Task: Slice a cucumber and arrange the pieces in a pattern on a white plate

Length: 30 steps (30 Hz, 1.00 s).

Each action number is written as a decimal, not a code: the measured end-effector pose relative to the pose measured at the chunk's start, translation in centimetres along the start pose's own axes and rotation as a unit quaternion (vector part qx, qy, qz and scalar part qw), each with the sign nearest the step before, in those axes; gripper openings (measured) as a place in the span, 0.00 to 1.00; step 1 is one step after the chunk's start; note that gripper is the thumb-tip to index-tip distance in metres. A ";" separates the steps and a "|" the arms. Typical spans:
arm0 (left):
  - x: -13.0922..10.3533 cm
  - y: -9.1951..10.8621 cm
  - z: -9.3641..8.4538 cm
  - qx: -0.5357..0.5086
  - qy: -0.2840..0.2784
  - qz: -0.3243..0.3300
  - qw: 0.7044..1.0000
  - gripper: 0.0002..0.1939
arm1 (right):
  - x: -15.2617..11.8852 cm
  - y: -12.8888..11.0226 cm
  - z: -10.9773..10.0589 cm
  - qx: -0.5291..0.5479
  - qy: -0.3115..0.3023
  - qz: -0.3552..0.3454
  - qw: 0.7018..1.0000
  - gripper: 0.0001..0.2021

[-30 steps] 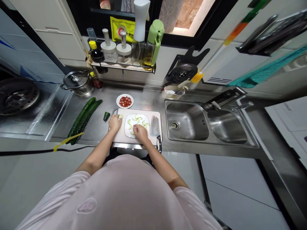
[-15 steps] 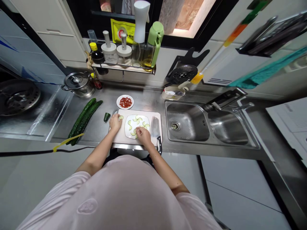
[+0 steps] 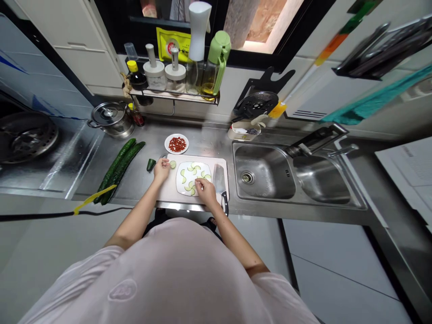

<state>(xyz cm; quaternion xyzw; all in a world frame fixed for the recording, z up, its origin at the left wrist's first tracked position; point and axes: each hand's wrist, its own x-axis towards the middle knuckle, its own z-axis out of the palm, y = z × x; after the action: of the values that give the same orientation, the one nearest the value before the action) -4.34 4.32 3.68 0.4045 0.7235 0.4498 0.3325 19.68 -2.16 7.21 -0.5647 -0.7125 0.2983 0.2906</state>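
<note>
On a pale cutting board [image 3: 165,193] lies a white squarish plate [image 3: 180,188], with half-moon cucumber slices [image 3: 189,188] arranged over it. Above the plate's lower right part is my right hand [image 3: 206,192], its fingers pinched; whatever is between the tips is too small to make out. My left hand [image 3: 161,170] rests at the board's upper left corner with curled fingers, and I cannot see what they hold. Just right of those fingertips is a round cucumber slice [image 3: 173,164]. A kitchen knife [image 3: 219,178] lies along the board's right side, its black handle toward me.
Two whole cucumbers [image 3: 119,168] and a cucumber end [image 3: 150,165] lie left of the board. Behind it stands a plate of chopped red pieces [image 3: 177,144]. A lidded pot [image 3: 112,119] is at back left, the double sink [image 3: 265,173] at right. Bottles fill a wall shelf [image 3: 168,93].
My right hand has shifted a little to the right, showing more of the slices on the plate. The left fingers have drawn slightly away from the round slice.
</note>
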 end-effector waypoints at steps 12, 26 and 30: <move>-3.6 6.5 -1.5 -0.164 -0.131 0.053 0.976 0.19 | 3.9 -4.4 -3.4 0.016 0.065 -0.072 0.995 0.13; -6.2 11.1 -1.9 -0.206 -0.285 0.041 0.935 0.23 | 6.7 -6.9 -4.6 0.057 -0.040 -0.152 0.986 0.07; -6.2 9.9 -1.1 -0.287 -0.272 -0.024 0.918 0.22 | 7.0 -7.0 -4.4 0.123 -0.021 -0.133 0.983 0.07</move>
<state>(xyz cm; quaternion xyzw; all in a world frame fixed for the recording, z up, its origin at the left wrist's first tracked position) 0.36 1.09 13.91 0.3812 0.4540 0.5029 0.6290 17.21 3.79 15.93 -0.4185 -0.7448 0.3541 0.3804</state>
